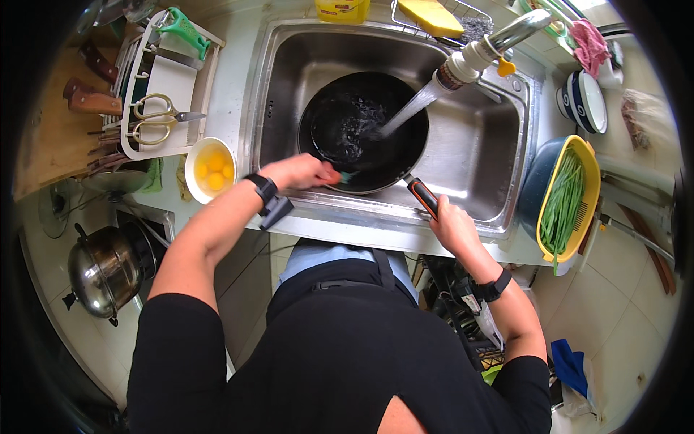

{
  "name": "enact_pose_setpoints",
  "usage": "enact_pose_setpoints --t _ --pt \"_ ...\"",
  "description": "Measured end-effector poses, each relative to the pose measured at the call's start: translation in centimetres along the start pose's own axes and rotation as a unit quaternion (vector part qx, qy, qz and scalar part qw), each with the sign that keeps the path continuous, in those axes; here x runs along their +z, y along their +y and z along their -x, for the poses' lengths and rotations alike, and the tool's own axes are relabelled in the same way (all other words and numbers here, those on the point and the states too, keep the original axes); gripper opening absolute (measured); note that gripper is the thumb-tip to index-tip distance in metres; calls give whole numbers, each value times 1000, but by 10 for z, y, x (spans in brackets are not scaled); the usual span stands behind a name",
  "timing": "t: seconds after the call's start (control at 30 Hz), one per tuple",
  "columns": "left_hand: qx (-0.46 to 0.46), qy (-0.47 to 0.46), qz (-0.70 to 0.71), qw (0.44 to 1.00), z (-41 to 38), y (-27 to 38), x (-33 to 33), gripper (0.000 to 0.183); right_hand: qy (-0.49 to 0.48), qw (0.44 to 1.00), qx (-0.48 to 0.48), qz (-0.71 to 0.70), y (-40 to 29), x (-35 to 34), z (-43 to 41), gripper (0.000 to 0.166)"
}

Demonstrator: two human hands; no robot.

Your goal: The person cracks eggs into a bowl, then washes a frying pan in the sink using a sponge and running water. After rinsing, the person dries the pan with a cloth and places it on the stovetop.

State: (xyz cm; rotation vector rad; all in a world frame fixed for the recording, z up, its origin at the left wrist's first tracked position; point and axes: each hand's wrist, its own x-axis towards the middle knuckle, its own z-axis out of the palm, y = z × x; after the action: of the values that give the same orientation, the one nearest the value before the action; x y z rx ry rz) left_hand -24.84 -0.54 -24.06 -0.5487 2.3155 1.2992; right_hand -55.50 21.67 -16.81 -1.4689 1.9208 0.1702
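Note:
A black frying pan (401,108) lies in the stainless steel sink (466,141), and water from the faucet (466,59) runs into it. My right hand (455,225) is closed around the pan's black and orange handle (422,196), over the sink's front rim. At the pan's near left edge, my left hand (303,171) grips a small scrubbing tool with a reddish part and green bristles (344,176); it is blurred, and its exact kind cannot be told.
Left of the sink are a white bowl of cracked eggs (216,169) and a knife rack (181,81) with scissors (157,119). A yellow colander of green stalks (564,200) stands right. Behind are a yellow sponge (431,16) and a yellow bottle (342,10).

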Motion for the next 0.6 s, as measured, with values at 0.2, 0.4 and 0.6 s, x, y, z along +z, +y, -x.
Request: enact_pose_setpoints --t 0.2,0.4,0.6 --pt "-84 349 43 933 -5 -54 -33 20 38 994 -64 -83 17 4 -8 29" --pt "0 559 548 622 24 22 -63 28 -164 930 81 -318 -29 -61 2 30" --pt "64 605 516 603 2 76 -49 19 -254 784 98 -557 -49 -78 9 8"
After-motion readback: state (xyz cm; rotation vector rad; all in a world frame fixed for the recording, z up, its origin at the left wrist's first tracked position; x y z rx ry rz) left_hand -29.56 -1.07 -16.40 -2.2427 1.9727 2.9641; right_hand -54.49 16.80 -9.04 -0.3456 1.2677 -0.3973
